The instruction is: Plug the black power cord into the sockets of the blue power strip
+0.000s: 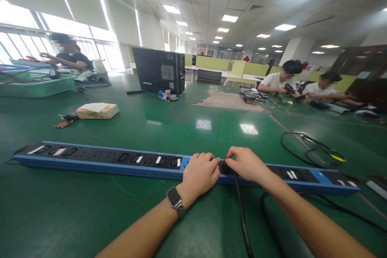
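A long blue and black power strip [98,169] lies across the green table, with rows of sockets and several small white labels on its top. My left hand [200,174], with a watch [173,197] at the wrist, is wrapped over the middle of the strip. Just to its right, my right hand [246,163] pinches a black plug [224,167] at the strip's sockets. How deep the plug sits is hidden by my fingers. A thick black cable [241,209] runs from the plug toward me.
Beyond the strip are a tissue pack [97,111], a black computer case [159,70], gloves [167,96] and a green basket [45,86]. Coiled black cable [306,149] lies at right. One person [71,54] sits far left, two people [279,78] at far right.
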### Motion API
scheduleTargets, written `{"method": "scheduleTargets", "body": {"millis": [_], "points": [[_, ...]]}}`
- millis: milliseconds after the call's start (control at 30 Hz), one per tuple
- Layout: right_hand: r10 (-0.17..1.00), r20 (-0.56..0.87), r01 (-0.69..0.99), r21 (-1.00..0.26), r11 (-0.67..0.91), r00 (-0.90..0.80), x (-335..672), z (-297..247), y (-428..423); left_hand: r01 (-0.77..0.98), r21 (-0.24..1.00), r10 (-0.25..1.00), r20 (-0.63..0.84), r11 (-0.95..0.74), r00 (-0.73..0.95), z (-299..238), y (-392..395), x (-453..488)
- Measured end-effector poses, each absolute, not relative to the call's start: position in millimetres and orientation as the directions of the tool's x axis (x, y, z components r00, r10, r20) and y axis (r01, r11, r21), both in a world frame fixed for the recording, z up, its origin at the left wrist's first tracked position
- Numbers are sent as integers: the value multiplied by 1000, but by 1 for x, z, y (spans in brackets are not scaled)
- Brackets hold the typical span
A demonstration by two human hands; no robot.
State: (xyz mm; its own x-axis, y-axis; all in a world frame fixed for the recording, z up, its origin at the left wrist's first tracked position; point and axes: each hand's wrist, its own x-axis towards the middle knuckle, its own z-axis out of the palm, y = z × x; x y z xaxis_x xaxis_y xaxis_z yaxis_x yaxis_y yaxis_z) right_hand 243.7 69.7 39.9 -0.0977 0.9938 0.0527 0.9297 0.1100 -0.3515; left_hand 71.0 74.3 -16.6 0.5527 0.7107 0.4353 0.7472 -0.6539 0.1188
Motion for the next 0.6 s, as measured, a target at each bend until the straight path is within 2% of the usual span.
{"method": "scheduleTargets", "body": {"millis": [133,267,433,533,600], "points": [[997,74,974,-223,51,-35,231,35,66,751,123,717,429,-649,549,-15,73,71],[991,131,979,-198,42,-16,222,24,60,733,194,723,449,-652,525,-13,72,71],[973,230,950,-300,83,-12,227,14,56,660,411,753,534,-629,385,-8,70,66],[956,290,879,-441,183,-53,238,4,53,565,540,769,553,-625,322,2,69,64],[923,379,795,-542,274,-59,245,-5,50,456,641,784,552,-617,285,15,67,66]]}}
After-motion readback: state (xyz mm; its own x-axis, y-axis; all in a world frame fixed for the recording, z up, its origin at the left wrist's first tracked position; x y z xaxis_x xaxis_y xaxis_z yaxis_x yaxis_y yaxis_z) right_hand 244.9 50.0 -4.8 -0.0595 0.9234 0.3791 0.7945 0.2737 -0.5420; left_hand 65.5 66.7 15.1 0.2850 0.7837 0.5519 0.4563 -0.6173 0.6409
